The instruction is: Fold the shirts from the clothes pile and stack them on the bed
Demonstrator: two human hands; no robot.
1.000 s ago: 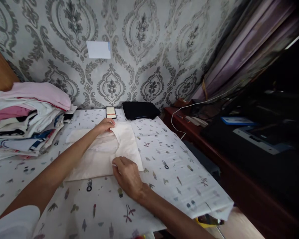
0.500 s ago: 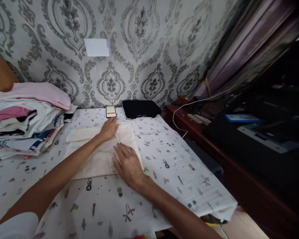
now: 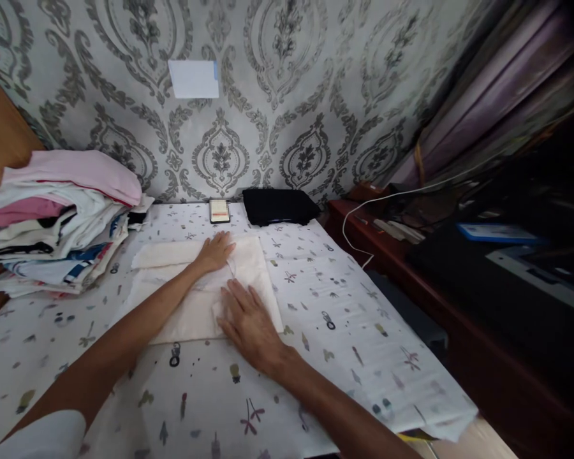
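Observation:
A cream-coloured cloth garment (image 3: 182, 319), partly folded, lies flat on a white printed table cover (image 3: 210, 389). My left hand (image 3: 215, 250) rests palm down on its upper part, fingers stretched out near the far edge. Closer to me, my right hand (image 3: 249, 322) lies on the garment's lower right part with its fingers spread and pointing away. Both hands press on the fabric without gripping it. My left forearm covers some of the garment's left side.
Folded clothes (image 3: 67, 223) are piled at the left. By the wall are a small boxed item (image 3: 219, 211) and a folded black garment (image 3: 281, 207). A white cable (image 3: 347, 233) hangs over the dark red furniture (image 3: 440, 293) on the right.
My left hand has flattened and spread its fingers on the cloth. The right hand has shifted slightly over the lower right part. The view has turned a little, moving the scene.

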